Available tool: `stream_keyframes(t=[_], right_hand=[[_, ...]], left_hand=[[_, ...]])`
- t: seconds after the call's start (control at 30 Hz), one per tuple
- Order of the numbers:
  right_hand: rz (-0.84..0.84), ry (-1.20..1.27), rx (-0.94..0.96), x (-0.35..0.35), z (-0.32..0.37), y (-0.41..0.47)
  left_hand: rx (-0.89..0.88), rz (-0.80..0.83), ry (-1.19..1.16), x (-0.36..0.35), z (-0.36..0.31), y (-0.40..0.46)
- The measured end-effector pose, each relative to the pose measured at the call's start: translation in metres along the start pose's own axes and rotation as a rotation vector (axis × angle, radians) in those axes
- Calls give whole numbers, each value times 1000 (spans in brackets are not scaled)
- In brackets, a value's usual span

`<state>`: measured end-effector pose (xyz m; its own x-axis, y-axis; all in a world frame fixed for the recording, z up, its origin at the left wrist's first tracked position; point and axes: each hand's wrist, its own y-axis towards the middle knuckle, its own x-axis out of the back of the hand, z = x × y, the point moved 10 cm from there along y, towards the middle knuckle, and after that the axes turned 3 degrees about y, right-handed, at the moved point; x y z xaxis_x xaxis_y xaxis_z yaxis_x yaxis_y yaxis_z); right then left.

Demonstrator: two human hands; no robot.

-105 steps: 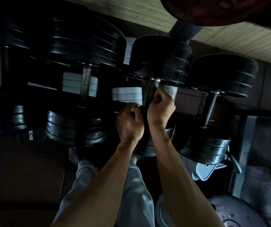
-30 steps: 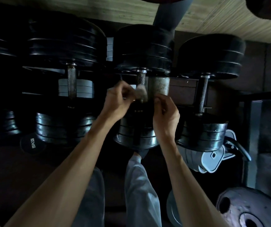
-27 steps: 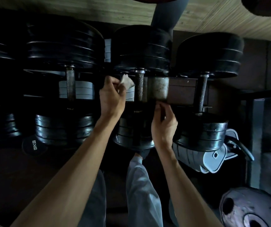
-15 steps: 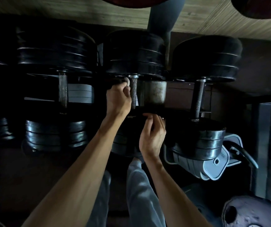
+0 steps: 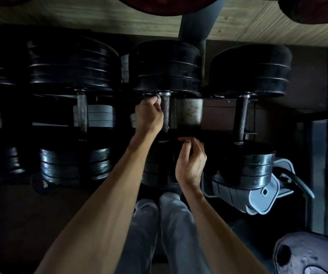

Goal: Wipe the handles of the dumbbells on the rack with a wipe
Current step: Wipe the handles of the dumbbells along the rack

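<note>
Black plate dumbbells lie in a row on a dark rack. The middle dumbbell's knurled handle (image 5: 166, 113) runs up the centre of the head view. My left hand (image 5: 149, 115) is curled just left of that handle, near its top, gripping a small pale wipe (image 5: 158, 99) that peeks out by the fingertips. My right hand (image 5: 192, 161) hovers below, over the near plates of the middle dumbbell, fingers loosely curled and holding nothing. Another handle (image 5: 82, 113) stands to the left and a third handle (image 5: 242, 117) to the right.
A rusty metal rack post (image 5: 191, 112) stands right of the middle handle. A grey adjustable dumbbell (image 5: 254, 196) lies low right, a weight plate (image 5: 307, 256) at the bottom right corner. Wooden floor (image 5: 99, 16) shows beyond the rack. My grey trouser legs (image 5: 169, 224) are below.
The wipe passed from my right hand to my left hand. My left hand then moved up beside the middle handle's top, and my right hand dropped back off the handle.
</note>
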<state>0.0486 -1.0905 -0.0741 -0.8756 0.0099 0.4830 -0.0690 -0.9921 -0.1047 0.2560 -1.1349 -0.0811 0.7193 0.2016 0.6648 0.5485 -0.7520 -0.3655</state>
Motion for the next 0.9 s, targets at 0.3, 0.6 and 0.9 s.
stream_keyframes(t=[0.3,0.6,0.9], right_hand=[[16,21,1,-1,0,1],[46,14,2,-1,-2,1],[40,17,2,-1,0,2]], left_hand=[[-1,-168,19,13,-18,-20],[8,-191,201,2,-25,-27],[47,-81,118,6,-13,-24]])
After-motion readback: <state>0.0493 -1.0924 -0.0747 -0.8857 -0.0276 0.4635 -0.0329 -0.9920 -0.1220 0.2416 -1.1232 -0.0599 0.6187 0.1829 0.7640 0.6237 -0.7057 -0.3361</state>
